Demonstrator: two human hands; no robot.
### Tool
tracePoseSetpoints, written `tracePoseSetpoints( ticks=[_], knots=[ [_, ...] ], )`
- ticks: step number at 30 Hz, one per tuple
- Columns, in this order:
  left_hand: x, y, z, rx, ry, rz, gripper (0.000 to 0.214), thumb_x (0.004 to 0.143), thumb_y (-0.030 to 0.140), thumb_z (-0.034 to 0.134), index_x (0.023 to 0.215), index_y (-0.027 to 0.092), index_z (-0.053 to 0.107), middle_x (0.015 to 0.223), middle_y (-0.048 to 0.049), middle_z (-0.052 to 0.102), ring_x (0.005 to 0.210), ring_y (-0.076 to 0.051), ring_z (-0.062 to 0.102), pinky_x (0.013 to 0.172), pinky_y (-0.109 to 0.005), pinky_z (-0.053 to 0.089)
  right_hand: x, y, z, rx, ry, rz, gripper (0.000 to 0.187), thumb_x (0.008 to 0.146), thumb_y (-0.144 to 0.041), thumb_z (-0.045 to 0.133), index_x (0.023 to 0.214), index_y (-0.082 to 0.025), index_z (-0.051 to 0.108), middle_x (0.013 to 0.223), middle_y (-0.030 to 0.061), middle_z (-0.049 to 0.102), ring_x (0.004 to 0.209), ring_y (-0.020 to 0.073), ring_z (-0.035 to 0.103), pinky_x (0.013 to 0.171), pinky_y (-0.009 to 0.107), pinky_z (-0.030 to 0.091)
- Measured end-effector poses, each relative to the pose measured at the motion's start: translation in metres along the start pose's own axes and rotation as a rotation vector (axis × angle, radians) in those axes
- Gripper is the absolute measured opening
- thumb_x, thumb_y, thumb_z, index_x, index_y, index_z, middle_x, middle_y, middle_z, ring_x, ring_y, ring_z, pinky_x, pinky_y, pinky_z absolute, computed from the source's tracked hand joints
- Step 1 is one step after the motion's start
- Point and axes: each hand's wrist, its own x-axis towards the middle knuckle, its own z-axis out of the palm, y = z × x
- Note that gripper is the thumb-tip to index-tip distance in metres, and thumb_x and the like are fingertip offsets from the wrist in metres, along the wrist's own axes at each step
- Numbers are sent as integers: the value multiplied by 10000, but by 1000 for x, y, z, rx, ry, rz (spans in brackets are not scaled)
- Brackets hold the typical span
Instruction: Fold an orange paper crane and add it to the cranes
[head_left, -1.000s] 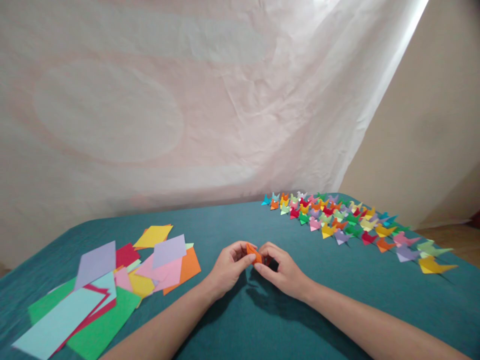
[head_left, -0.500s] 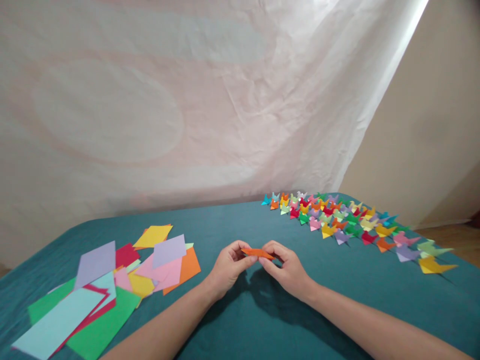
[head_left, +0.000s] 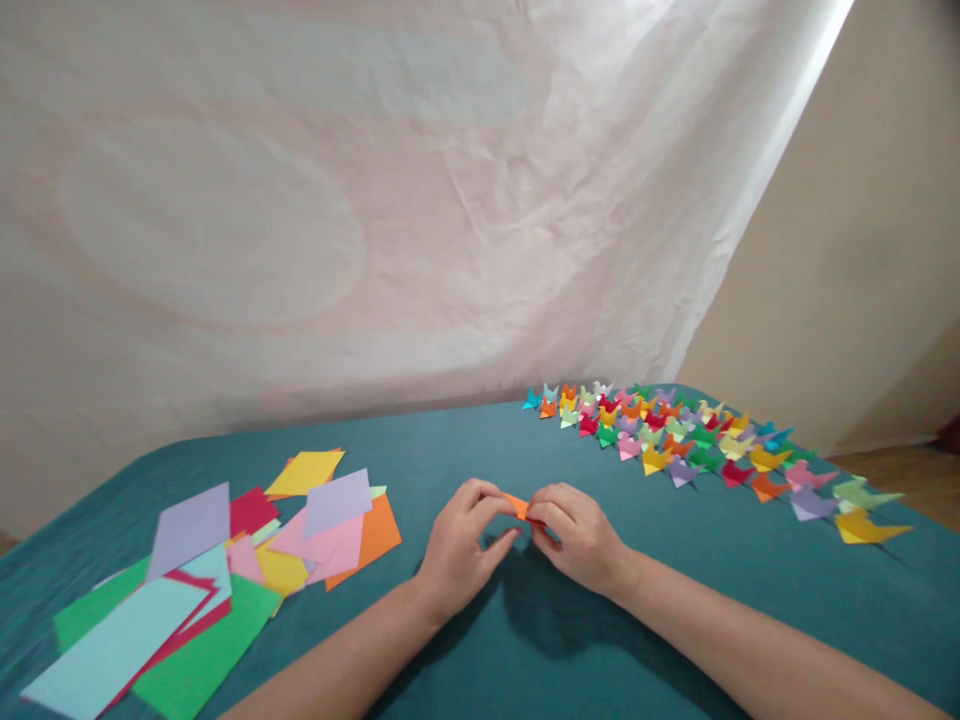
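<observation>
With our right hand (head_left: 583, 538) we are pinching a small folded orange paper (head_left: 517, 504) above the teal tablecloth (head_left: 457, 450), while our left hand (head_left: 459, 545), thumb and fingers parted, is touching the paper's left end.

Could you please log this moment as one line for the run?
left hand: fingers at orange paper, thumb apart | right hand: holding orange paper | table left: sheets | table right: birds
</observation>
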Motion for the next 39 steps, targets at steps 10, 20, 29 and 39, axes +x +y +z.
tracePoseSetpoints(
  ticks=[10, 20, 29, 39],
  knots=[
    [-2, -12, -2, 228, -35, 123, 158, 870, 205, 483, 867, 209, 640, 864, -47, 625, 802, -163, 551, 740, -274, 414, 2, -4, -5, -193, -136, -141, 168, 865, -140, 454, 909, -206, 601, 801, 53, 638, 746, 172, 553, 745, 364, 375],
    [3, -9, -3, 380, -173, 150, 127, 871, 215, 480, 852, 202, 605, 884, -45, 623, 791, -160, 535, 703, -268, 406, 5, -6, -1, -215, -205, -99, 232, 904, -158, 397, 780, -197, 589, 725, 55, 592, 705, 179, 507, 757, 370, 350],
    [3, -14, 1, 510, -244, 151, 120, 854, 182, 480, 808, 191, 590, 834, -42, 596, 776, -176, 513, 663, -285, 365, 4, -5, 7, -198, -225, -83, 238, 889, -134, 404, 729, -189, 570, 696, 47, 561, 692, 177, 484, 735, 345, 346],
    [3, -21, 1, 307, -286, 15, 84, 837, 193, 523, 838, 195, 606, 863, -33, 592, 829, -180, 524, 742, -282, 394, -4, 7, 13, 74, -251, 178, 76, 808, -142, 555, 797, -195, 608, 798, 33, 585, 783, 167, 530, 700, 291, 393]
  ],
)
